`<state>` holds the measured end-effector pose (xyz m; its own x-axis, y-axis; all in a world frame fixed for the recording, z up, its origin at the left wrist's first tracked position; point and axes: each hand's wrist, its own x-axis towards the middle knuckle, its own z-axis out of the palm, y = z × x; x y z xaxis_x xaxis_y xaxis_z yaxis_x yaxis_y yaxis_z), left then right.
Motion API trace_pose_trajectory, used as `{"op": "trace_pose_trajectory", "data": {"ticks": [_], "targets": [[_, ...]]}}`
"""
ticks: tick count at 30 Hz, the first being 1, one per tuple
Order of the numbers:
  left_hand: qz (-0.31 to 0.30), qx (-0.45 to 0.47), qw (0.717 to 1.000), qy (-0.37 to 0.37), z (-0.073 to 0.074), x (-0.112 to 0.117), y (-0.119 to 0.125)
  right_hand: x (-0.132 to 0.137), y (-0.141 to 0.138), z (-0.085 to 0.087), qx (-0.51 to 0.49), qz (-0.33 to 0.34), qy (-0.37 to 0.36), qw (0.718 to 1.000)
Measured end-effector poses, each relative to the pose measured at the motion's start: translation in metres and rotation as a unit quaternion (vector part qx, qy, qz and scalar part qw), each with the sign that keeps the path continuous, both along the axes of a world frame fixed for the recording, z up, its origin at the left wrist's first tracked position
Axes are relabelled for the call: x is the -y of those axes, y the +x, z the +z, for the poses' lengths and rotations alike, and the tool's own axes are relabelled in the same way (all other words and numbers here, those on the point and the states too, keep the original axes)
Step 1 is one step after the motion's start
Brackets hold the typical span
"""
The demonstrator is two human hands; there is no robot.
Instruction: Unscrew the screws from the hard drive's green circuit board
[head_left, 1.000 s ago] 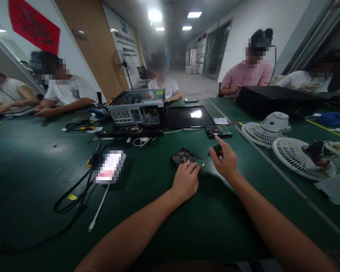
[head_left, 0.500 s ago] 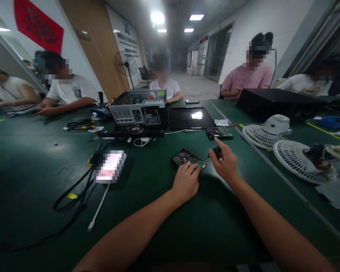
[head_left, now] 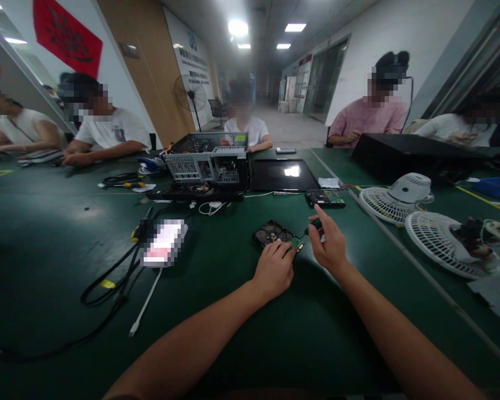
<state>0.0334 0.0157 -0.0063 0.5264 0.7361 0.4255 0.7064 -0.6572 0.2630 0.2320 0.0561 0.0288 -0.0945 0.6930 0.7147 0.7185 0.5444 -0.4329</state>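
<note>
A hard drive (head_left: 270,231) lies on the green table in front of me, its dark underside and a green circuit board facing up. My left hand (head_left: 275,268) grips its near edge, fingertips pressed on the circuit board. In my right hand (head_left: 328,244) is a screwdriver (head_left: 313,226) with a dark handle, held between thumb and fingers with the index finger stretched forward. Its thin shaft slants down to the board near my left fingertips; whether the tip sits in a screw is too small to tell. Behind lies a second hard drive (head_left: 327,198).
An opened computer case (head_left: 208,166) stands beyond, beside a flat black panel (head_left: 281,174). Left are a lit phone (head_left: 164,243) and black cables (head_left: 104,303). White fan parts (head_left: 394,199) lie at right near a black case (head_left: 412,155). Several people sit around the table.
The view has shifted slightly, so the scene sits a little further right. My hands keep nearly the same pose, the left on the hard drive and the right on the screwdriver.
</note>
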Motion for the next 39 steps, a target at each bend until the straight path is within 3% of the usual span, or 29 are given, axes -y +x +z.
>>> {"op": "trace_pose_trajectory", "data": {"ticks": [8, 19, 25, 34, 39], "targets": [[0.002, 0.0, 1.0, 0.004, 0.0, 0.001, 0.001, 0.0, -0.001, -0.001, -0.033, 0.037, 0.026, 0.998], [-0.002, 0.001, 1.0, 0.006, 0.001, 0.0, 0.0, -0.008, -0.006, -0.021, -0.072, -0.014, 0.031, 0.997], [-0.009, -0.001, 1.0, 0.011, 0.002, 0.001, 0.001, -0.009, -0.004, -0.02, -0.045, 0.019, 0.033, 0.998], [0.004, -0.002, 1.0, 0.012, -0.004, 0.0, 0.002, -0.013, -0.004, -0.023, -0.063, -0.04, 0.054, 0.996], [0.021, -0.001, 1.0, 0.001, -0.006, 0.0, 0.002, -0.011, -0.002, -0.025, -0.073, -0.02, 0.053, 0.996]]}}
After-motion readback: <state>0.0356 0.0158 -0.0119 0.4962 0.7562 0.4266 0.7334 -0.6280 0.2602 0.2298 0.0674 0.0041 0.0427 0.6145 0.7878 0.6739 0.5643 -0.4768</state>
